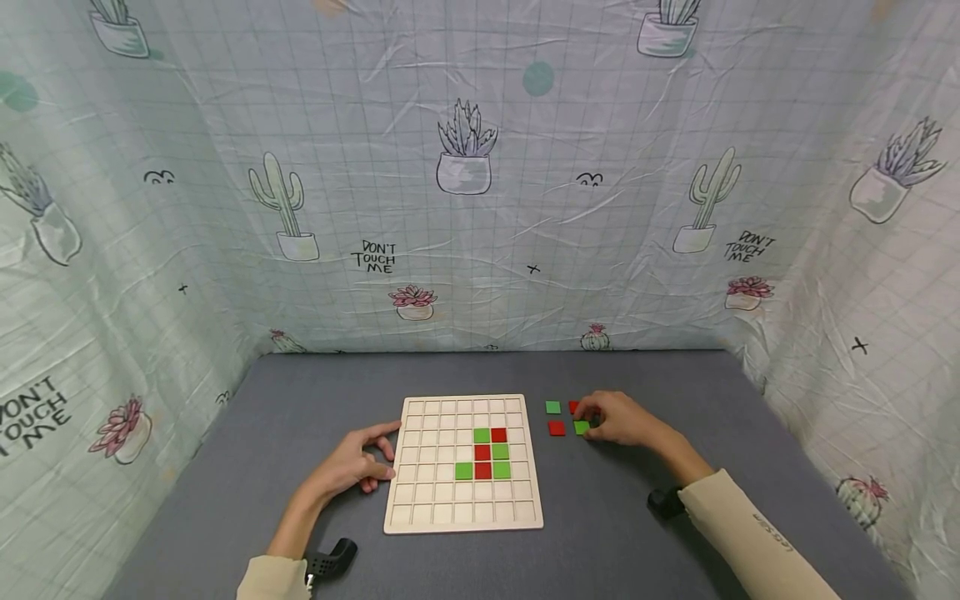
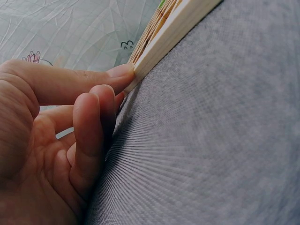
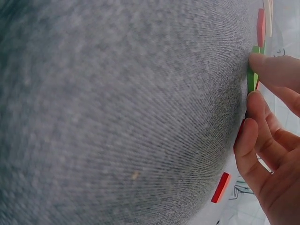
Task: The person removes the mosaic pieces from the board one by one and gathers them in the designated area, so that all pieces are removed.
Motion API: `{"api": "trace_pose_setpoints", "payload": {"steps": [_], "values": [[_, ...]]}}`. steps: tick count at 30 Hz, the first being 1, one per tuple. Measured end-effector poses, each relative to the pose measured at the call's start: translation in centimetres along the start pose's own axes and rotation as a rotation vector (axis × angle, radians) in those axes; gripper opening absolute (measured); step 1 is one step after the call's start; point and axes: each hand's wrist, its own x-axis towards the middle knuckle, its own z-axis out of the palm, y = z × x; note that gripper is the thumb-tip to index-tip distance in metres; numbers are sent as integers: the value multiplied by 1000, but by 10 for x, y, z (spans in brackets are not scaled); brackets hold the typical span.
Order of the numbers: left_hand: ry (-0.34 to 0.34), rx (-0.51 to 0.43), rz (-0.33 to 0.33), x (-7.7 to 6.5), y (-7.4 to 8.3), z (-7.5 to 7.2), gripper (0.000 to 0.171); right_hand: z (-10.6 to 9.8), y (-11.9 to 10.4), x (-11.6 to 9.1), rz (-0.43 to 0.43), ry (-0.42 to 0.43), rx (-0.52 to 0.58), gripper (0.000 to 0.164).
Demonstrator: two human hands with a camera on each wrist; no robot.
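Observation:
A pale wooden grid board (image 1: 431,504) lies on the grey table, with several red and green square tiles set in its right-hand cells, such as a green tile (image 1: 464,472). My left hand (image 1: 352,465) touches the board's left edge with thumb and forefinger extended; the left wrist view has the thumb (image 2: 119,72) against the wooden rim. Right of the board, my right hand (image 1: 621,418) pinches a loose green tile (image 3: 252,77) low at the tabletop. Its thumb (image 3: 272,69) is on the tile, and the other fingers curl beside it.
Near the right hand lie another green tile (image 1: 552,407), a red tile (image 1: 556,428) and a partly covered red tile (image 1: 573,407). One more red tile (image 3: 220,187) shows low in the right wrist view. A printed cloth (image 1: 480,275) hangs around the table's back and sides.

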Motion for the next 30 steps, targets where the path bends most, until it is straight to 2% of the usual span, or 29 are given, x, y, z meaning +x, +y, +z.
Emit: {"api": "trace_pose_setpoints", "payload": {"steps": [17,24,30], "values": [[12,-6,-9,-1,1,0,85,-3,-6,1,-22,28,-25,26],[18,-1,-12,0,2,0,85,-5,-17,9,-31,35,-38,26],[22,-4,-17,0,2,1,85,-3,-28,15,-73,40,-40,26]]}}
